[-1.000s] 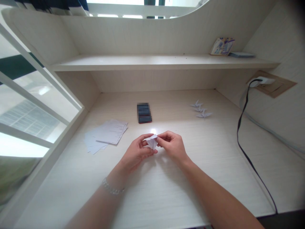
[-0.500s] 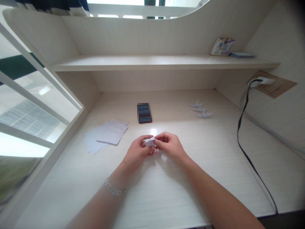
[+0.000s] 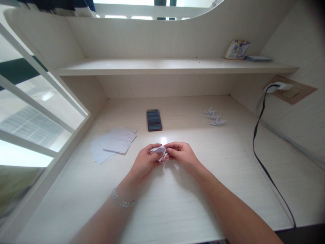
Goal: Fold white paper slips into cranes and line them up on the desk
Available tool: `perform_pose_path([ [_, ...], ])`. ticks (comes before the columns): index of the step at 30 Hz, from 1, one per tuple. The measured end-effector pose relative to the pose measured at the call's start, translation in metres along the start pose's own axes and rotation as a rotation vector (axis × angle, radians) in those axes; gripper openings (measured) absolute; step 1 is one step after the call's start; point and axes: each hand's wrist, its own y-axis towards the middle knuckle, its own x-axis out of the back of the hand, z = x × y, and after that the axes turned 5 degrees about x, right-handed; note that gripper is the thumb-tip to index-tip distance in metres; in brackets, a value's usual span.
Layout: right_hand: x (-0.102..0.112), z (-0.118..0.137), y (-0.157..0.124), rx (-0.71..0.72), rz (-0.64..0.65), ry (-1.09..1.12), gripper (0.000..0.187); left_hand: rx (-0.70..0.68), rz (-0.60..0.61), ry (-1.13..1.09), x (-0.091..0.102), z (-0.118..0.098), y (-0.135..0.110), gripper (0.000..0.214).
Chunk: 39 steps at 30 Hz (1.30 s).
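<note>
A small folded piece of white paper (image 3: pixel 160 150) is held between my two hands, above the middle of the desk. My left hand (image 3: pixel 146 159) grips its left side, thumb on the near face and fingers behind. At the paper's right edge, my right hand (image 3: pixel 180 153) pinches it between thumb and index finger. Fingers cover part of the folds. Beyond the hands lies a dark rectangular object (image 3: pixel 154 120), its surface pixelated. To the left, loose white paper sheets (image 3: pixel 120 140) overlap in a spread pile. Several folded paper cranes (image 3: pixel 215 117) stand at the back right.
A shelf (image 3: pixel 162 64) runs across the back, bearing a colourful packet (image 3: pixel 237 49) and a thin flat item (image 3: pixel 258 58). From a wall socket (image 3: pixel 290 89) on the right, a black cable (image 3: pixel 259 159) hangs down over the desk (image 3: pixel 162 210). White railing bars (image 3: pixel 30 144) border the left side.
The folded paper has turned slightly in my fingers, and its shape looks more tilted. My left thumb has shifted up a little onto it. Everything else stays in place.
</note>
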Motion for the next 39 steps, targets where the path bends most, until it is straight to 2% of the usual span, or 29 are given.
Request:
perform_pose_path([
  [11,-0.0018,-0.0027,-0.0018,0.025,-0.099,-0.063,0.014,-0.058,0.016,0.113,-0.0007,0.0042,0.0007,0.042],
  [13,-0.0021,-0.0012,-0.0027,0.048,-0.081,-0.056,0.019,-0.081,0.004,0.148,-0.0019,0.0042,0.0006,0.042],
  [17,-0.004,0.0039,-0.0061,0.098,0.048,-0.026,0.032,-0.137,-0.008,0.202,-0.0031,0.0039,0.0007,0.041],
  [24,-0.0024,0.0025,-0.0054,0.1,0.043,-0.048,0.025,-0.206,-0.04,0.26,-0.0038,0.0052,0.0003,0.049],
  [30,0.0037,-0.0012,-0.0023,0.096,0.036,-0.074,0.024,-0.262,0.004,0.248,-0.0067,0.0046,-0.0006,0.034],
  [39,0.0027,0.0014,-0.0025,0.112,0.025,-0.119,0.019,-0.315,-0.021,0.31,-0.0048,0.0043,0.0012,0.023],
])
